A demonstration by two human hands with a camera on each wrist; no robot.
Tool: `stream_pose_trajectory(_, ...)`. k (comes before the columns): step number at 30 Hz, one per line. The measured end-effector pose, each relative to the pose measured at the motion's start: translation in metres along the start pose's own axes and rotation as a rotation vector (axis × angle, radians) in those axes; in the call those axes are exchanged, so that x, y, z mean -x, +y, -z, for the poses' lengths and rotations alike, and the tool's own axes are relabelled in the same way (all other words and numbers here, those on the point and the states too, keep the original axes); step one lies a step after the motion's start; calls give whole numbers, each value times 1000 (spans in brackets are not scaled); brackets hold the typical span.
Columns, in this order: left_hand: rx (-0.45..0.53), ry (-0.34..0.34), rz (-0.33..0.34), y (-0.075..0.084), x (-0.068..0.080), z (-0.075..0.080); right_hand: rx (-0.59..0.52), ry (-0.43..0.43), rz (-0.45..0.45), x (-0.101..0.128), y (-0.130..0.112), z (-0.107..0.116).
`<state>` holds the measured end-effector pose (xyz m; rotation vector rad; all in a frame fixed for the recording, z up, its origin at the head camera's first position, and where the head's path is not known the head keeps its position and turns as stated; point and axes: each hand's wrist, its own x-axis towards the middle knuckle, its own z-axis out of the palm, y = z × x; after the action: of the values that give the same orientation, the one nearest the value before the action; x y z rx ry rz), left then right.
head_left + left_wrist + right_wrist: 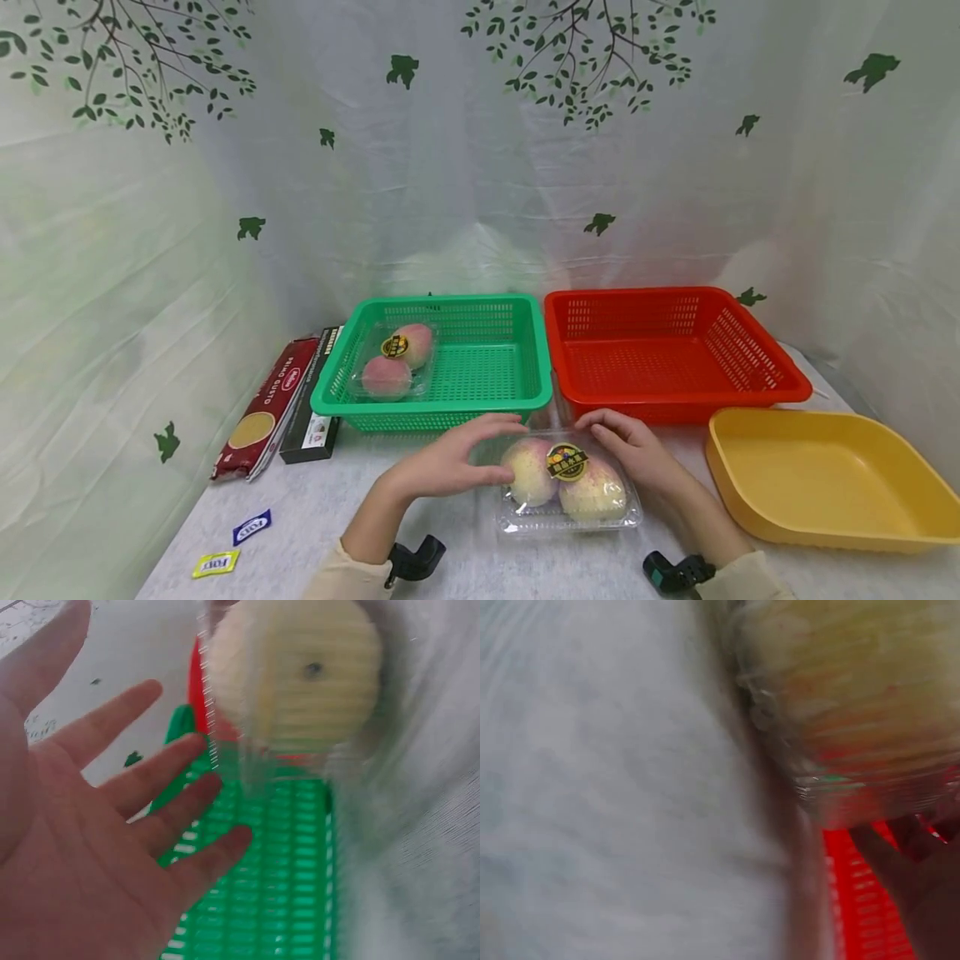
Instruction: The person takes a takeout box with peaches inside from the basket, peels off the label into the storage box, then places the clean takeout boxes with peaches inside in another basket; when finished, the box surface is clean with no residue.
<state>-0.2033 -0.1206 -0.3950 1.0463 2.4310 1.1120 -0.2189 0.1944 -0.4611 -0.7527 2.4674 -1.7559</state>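
A clear plastic clamshell box (570,523) with two yellow-pink peaches (592,493) and a black-and-gold round sticker lies between the hands at the middle front. My right hand (637,450) grips its far right corner, fingers bent over the edge; the right wrist view shows those fingers (900,862) against the box. Beside the box's left side is my left hand (461,458), fingers extended and spread. In the left wrist view its palm (82,840) shows bare, with the box overlapping only near the fingertips.
Behind stand a green basket (480,408) holding another box of peaches (386,377) and a red basket (675,408). A yellow tray (825,475) is at right. Left lie a dark red packet (266,408), a black box (307,425) and two small sachets (251,527).
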Motion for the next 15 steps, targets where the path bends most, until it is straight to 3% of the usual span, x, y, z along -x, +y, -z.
stream_pose_trajectory(7,-1,-94,60,-10,-6,-14,247,-52,12,5,-21,5)
stream_pose_trajectory(12,30,-81,42,-18,-9,-20,254,-163,7,6,-34,2)
stream_pose_trajectory(15,63,-65,37,-22,-10,-23,254,-181,-1,6,-37,0)
